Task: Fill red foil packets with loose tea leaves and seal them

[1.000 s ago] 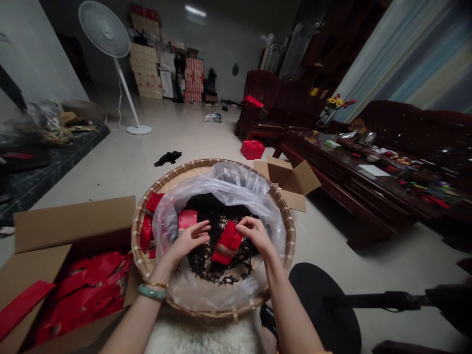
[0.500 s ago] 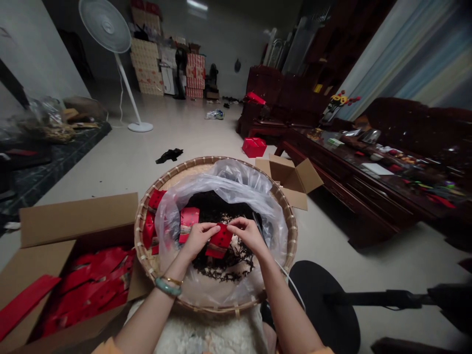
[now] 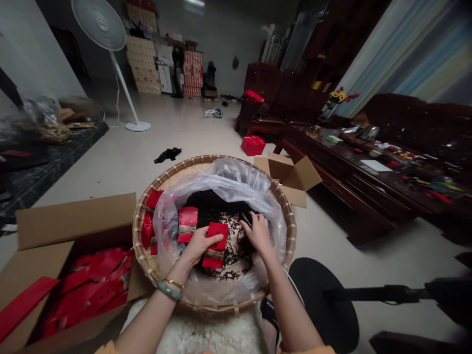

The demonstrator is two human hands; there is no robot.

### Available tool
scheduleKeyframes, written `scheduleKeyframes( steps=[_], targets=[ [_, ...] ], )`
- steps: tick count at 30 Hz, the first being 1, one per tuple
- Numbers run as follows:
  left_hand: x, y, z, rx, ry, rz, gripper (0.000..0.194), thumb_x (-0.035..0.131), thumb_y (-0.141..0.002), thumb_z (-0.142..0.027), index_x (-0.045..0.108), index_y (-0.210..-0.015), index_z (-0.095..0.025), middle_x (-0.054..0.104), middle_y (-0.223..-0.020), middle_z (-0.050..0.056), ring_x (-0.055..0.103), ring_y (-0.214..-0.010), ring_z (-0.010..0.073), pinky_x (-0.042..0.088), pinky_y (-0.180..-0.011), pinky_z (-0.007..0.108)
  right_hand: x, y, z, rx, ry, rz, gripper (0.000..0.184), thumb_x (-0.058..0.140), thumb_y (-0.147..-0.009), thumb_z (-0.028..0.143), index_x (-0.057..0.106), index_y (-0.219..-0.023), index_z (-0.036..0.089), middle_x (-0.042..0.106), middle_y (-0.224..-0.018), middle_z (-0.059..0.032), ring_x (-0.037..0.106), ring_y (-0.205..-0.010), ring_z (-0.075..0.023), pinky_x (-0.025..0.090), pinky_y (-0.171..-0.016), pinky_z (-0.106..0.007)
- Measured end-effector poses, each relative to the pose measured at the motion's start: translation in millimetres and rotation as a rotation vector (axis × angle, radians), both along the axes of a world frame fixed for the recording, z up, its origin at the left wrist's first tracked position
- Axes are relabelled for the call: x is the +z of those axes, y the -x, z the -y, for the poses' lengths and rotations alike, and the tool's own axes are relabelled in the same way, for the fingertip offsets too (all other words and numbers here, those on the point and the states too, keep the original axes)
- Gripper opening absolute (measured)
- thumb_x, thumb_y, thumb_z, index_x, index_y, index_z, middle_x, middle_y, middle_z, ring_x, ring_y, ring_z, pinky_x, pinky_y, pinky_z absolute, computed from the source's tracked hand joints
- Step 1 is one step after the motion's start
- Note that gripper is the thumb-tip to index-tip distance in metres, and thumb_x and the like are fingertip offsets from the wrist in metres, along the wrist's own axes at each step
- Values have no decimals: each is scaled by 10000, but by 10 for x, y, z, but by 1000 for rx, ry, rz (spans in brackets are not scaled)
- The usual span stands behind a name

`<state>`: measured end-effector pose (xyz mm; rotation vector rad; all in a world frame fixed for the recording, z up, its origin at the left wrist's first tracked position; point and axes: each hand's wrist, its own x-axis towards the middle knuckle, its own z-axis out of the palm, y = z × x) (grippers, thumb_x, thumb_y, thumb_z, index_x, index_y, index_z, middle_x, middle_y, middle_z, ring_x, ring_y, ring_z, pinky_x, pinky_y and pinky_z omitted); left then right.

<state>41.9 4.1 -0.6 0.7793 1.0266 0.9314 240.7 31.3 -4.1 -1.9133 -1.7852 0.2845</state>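
My left hand (image 3: 199, 247) pinches a small red packet (image 3: 216, 245) with a printed band, held upright over the bag's middle. My right hand (image 3: 257, 234) is closed around a thin dark stick-like tool (image 3: 246, 219); its full shape is hidden by the fingers. Below both hands, dark twisted leaves that look like loose tea (image 3: 231, 231) lie in a clear plastic bag (image 3: 217, 183) spread open in a round woven bamboo tray (image 3: 147, 263). Another red packet (image 3: 188, 220) rests at the leaves' left side, and more red packets (image 3: 149, 226) sit between bag and rim.
At the left stands an open cardboard box (image 3: 77, 206) full of red packets. Beyond the tray are another open carton (image 3: 295, 174) and a red box (image 3: 253, 145). A black round stand base (image 3: 324, 300) is at the right, beside a long wooden table (image 3: 339, 182).
My right hand has let go of the packet's top edge and moved right, onto the dark tool, which now tilts further left. My left hand alone keeps the packet, now more upright.
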Motion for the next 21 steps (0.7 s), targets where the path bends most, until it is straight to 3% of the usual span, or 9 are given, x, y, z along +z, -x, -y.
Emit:
scheduleKeyframes(
  steps=[4,9,12,16,18,21],
  targets=[
    [-14,3,12,22,9,13,461,830,-498,-345,623,-836,-110,687,-717,39,619,-552,136,520,-513,248,-130,-173,-43,-115,197,326,560,644,-767,333,484,-1246,92,581,-1078,-213,533,-1035,-319,441,-830,-395],
    [-6,28,26,29,-16,17,427,831,-502,-323,620,-808,-113,678,-685,20,611,-536,121,512,-511,230,-154,-239,-88,-71,227,190,492,605,-777,240,499,-1237,100,600,-1126,-186,555,-1074,-283,440,-883,-365],
    [-2,55,18,38,-3,-1,430,832,-500,-319,618,-816,-120,682,-689,20,618,-534,132,509,-499,236,6,-290,-58,16,203,-81,542,625,-759,279,504,-1264,124,574,-1232,-157,540,-1137,-268,421,-945,-358],
    [1,45,6,29,-4,-20,425,828,-500,-325,634,-818,-120,690,-698,24,623,-544,142,502,-508,241,372,-272,73,326,266,-396,574,661,-723,421,570,-1221,149,601,-1229,-106,569,-1107,-264,431,-949,-367],
    [-3,22,4,12,-20,-30,413,824,-501,-324,651,-810,-112,687,-678,20,615,-539,141,494,-515,242,526,-209,140,458,306,-419,576,687,-693,447,601,-1191,168,630,-1190,-87,589,-1071,-272,445,-926,-374],
    [-23,-11,4,-26,-62,-62,377,815,-513,-306,680,-801,-104,690,-665,22,616,-565,149,489,-551,248,643,-82,193,524,310,-353,555,701,-680,444,626,-1165,184,669,-1120,-73,621,-995,-279,475,-850,-363]
  ],
)
